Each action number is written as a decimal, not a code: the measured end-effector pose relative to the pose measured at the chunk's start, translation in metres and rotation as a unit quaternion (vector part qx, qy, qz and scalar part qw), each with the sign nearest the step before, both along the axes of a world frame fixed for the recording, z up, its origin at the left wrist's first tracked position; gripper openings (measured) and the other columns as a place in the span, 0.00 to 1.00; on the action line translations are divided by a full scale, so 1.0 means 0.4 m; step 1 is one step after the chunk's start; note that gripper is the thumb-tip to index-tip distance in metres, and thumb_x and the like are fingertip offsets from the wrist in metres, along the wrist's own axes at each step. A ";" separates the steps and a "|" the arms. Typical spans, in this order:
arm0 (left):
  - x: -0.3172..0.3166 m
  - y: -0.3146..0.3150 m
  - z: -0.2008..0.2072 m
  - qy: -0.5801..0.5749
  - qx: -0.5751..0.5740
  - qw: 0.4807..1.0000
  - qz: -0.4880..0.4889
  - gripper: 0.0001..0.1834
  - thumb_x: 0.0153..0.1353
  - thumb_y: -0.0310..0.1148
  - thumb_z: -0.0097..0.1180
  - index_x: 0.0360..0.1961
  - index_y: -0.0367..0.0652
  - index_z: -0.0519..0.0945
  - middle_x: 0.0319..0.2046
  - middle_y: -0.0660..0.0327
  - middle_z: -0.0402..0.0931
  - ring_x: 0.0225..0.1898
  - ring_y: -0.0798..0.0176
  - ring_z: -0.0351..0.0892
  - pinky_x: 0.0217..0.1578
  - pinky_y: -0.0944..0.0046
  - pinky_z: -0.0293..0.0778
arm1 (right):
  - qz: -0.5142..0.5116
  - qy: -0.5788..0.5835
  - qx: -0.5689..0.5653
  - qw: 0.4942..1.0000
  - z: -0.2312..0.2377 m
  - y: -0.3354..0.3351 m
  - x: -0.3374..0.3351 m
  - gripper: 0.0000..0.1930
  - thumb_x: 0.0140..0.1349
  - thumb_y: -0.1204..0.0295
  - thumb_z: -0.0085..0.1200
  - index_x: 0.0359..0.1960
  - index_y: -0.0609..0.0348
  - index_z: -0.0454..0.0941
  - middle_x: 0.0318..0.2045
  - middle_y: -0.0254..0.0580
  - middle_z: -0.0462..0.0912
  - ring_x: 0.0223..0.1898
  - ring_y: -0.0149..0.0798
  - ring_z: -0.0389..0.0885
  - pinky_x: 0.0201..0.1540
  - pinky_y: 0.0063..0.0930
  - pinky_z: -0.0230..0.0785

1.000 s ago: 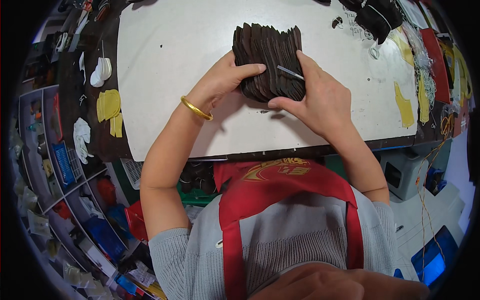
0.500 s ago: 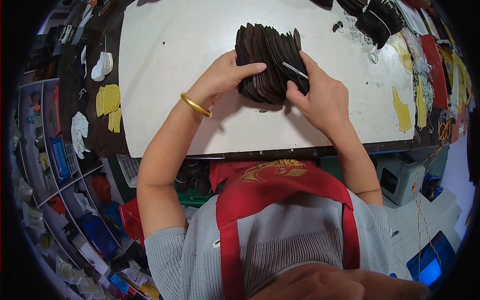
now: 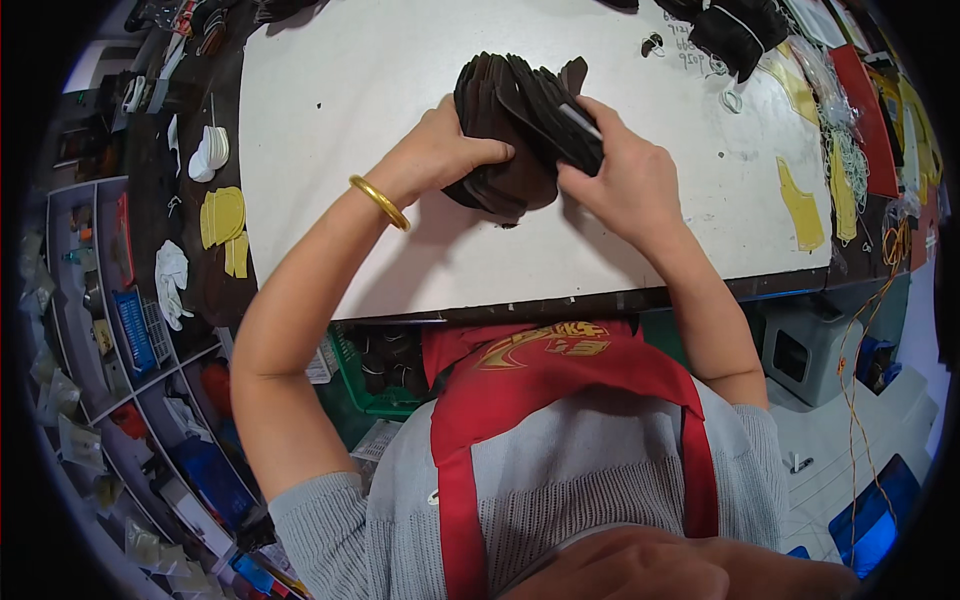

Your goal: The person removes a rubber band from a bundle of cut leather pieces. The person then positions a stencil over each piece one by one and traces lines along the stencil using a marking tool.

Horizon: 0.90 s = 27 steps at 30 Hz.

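1. The white work board (image 3: 325,165) is bordered on its left by white rounded pieces (image 3: 208,154), yellow pattern pieces (image 3: 222,217) and a crumpled white glove (image 3: 172,283).
2. Along its right side, a yellow cutout (image 3: 801,205), pale tangled thread (image 3: 847,180), a red panel (image 3: 864,122) and a cord-tied dark bundle (image 3: 738,38) are seen.
3. A stack of dark leather-like pieces (image 3: 530,168) is held over the middle of the board; whether it is supported by the surface cannot be told. Its sides are partly covered by the fingers.
4. Its left part is clamped in the left hand (image 3: 442,152), the thumb being laid across a broad brown face. Its right part is gripped between thumb and fingers of the right hand (image 3: 630,172), by which a slim pale rod (image 3: 579,118) is partly hidden.
5. The left part's long axis is directed from the near edge toward the far side; the right part is slanted from far left to near right. One tip is pointed out at the far right.
6. Half a second earlier, the pieces were packed in one close row; now the row is parted and a broad face is exposed. Less of the rod is shown.
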State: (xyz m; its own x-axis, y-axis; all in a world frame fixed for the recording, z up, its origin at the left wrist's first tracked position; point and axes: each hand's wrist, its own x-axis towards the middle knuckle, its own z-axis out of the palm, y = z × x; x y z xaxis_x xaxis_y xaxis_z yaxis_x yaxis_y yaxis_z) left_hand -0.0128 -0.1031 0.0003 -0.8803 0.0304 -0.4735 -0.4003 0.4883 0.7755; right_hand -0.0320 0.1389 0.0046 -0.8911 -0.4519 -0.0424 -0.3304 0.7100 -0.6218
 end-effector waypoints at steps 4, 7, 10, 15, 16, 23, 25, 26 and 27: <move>-0.028 0.002 -0.007 -0.008 0.020 0.999 0.041 0.39 0.56 0.35 0.72 0.65 0.31 0.69 0.55 0.51 0.80 0.56 0.59 0.80 0.61 0.60 0.74 | 0.022 0.141 -0.034 0.989 -0.032 -0.030 0.026 0.36 0.49 0.60 0.66 0.62 0.61 0.74 0.32 0.51 0.88 0.33 0.52 0.88 0.36 0.43 0.80; -0.045 0.009 0.017 0.022 -0.076 0.995 0.060 0.36 0.56 0.32 0.72 0.59 0.23 0.69 0.50 0.44 0.80 0.51 0.52 0.84 0.52 0.55 0.82 | -0.010 0.032 -0.107 0.994 -0.026 -0.021 -0.021 0.33 0.49 0.60 0.65 0.58 0.61 0.78 0.34 0.55 0.87 0.35 0.50 0.89 0.40 0.40 0.81; -0.088 -0.003 0.049 -0.022 0.189 0.980 0.060 0.30 0.62 0.29 0.67 0.63 0.33 0.71 0.53 0.54 0.80 0.57 0.60 0.79 0.62 0.57 0.74 | -0.096 -0.279 -0.438 0.849 -0.047 0.061 -0.145 0.25 0.57 0.66 0.63 0.55 0.67 0.78 0.40 0.49 0.88 0.40 0.40 0.89 0.43 0.33 0.82; -0.150 0.018 -0.102 0.156 0.551 0.769 0.284 0.25 0.60 0.17 0.65 0.58 0.39 0.74 0.53 0.55 0.80 0.56 0.56 0.79 0.62 0.52 0.75 | -0.184 -0.393 -0.666 0.607 -0.062 0.046 -0.238 0.23 0.59 0.66 0.64 0.54 0.61 0.77 0.45 0.42 0.87 0.42 0.38 0.89 0.46 0.31 0.85; -0.175 0.035 -0.124 0.167 0.582 0.739 0.296 0.26 0.59 0.16 0.65 0.58 0.39 0.74 0.53 0.55 0.80 0.57 0.55 0.79 0.62 0.51 0.75 | -0.180 -0.399 -0.677 0.592 -0.066 0.029 -0.253 0.22 0.59 0.66 0.65 0.54 0.61 0.77 0.44 0.42 0.87 0.41 0.38 0.89 0.46 0.31 0.85; -0.194 0.035 -0.130 0.331 0.221 0.876 0.272 0.32 0.51 0.21 0.73 0.56 0.37 0.72 0.51 0.55 0.78 0.53 0.60 0.79 0.57 0.59 0.76 | -0.191 -0.373 -0.621 0.662 -0.110 -0.105 -0.282 0.19 0.62 0.67 0.62 0.51 0.64 0.79 0.43 0.41 0.87 0.42 0.35 0.87 0.48 0.30 0.81; -0.151 -0.005 -0.102 0.263 0.071 0.925 0.266 0.39 0.47 0.38 0.79 0.56 0.32 0.72 0.52 0.50 0.77 0.57 0.52 0.76 0.60 0.53 0.72 | -0.160 -0.351 -0.582 0.716 -0.086 -0.133 -0.229 0.21 0.62 0.67 0.63 0.53 0.68 0.79 0.41 0.41 0.86 0.41 0.33 0.85 0.48 0.26 0.77; -0.142 -0.012 -0.091 0.260 0.071 0.924 0.272 0.39 0.47 0.38 0.79 0.56 0.32 0.72 0.52 0.50 0.77 0.57 0.52 0.76 0.60 0.53 0.72 | -0.159 -0.356 -0.578 0.717 -0.090 -0.143 -0.227 0.21 0.62 0.67 0.63 0.53 0.68 0.79 0.41 0.41 0.86 0.41 0.33 0.85 0.48 0.26 0.77; -0.133 -0.015 -0.084 0.219 -0.096 0.935 0.261 0.42 0.48 0.43 0.78 0.58 0.32 0.70 0.55 0.49 0.76 0.61 0.49 0.72 0.63 0.50 0.68 | -0.137 -0.343 -0.555 0.745 -0.094 -0.149 -0.224 0.21 0.62 0.67 0.63 0.53 0.68 0.78 0.42 0.41 0.86 0.42 0.32 0.85 0.48 0.26 0.76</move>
State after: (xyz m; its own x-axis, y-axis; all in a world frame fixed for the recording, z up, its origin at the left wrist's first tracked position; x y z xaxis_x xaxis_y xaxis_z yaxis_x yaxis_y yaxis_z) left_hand -0.0659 -0.1092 -0.0333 -0.8624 -0.5059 -0.0175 -0.2882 0.4624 0.8385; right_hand -0.1217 0.0794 -0.0331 -0.8969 -0.3535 -0.2658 0.3987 -0.3859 -0.8319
